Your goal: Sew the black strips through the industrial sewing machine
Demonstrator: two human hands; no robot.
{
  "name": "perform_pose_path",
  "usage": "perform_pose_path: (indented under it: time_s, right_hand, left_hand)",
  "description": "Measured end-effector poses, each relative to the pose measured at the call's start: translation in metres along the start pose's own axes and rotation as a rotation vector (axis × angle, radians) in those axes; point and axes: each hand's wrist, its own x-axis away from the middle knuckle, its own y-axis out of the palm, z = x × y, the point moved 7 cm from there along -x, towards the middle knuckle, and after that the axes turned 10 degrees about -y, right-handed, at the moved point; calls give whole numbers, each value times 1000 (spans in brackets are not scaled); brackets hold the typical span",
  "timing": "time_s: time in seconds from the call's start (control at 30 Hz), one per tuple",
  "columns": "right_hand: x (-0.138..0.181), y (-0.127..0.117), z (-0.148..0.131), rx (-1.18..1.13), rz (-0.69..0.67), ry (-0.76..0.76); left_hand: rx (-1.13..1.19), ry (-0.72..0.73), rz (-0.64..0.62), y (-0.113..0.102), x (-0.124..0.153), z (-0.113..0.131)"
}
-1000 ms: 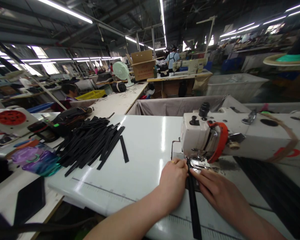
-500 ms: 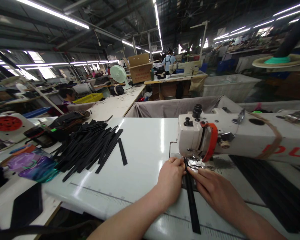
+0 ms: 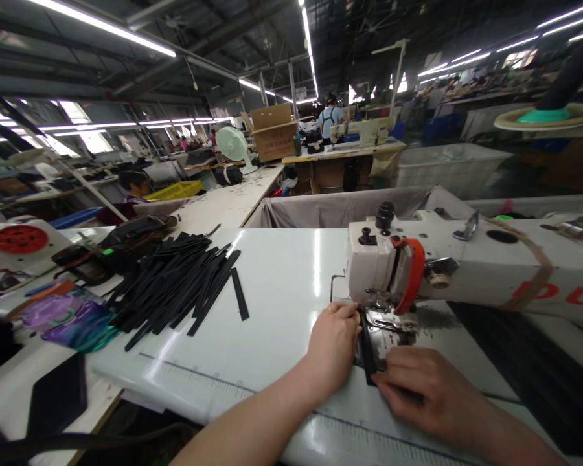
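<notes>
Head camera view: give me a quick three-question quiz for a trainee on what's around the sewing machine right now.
1. True or false: the pile of black strips lies on the table to the left of the sewing machine.
2. Pick one: what do the fingers of the right hand rest on? A, the near end of a black strip that runs under the machine's foot; B, a pair of scissors; C, a spool of thread.
3. Short answer: which hand wears a ring?
Key: 1 true; 2 A; 3 the left hand.
</notes>
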Motion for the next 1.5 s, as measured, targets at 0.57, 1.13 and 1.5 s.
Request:
perform_pose_path:
  time_s: [0.57,1.13,1.5]
  right_hand:
    - [-1,-1,27,303,94,162]
    - [-1,2,29,274,70,202]
    - [67,-61,66,832,-22,708]
  left_hand:
    - [55,-32,-67,-4,0,-2]
    - [15,-19,-55,-8,2,1]
    - [122,-75,86,-4,-27,-25]
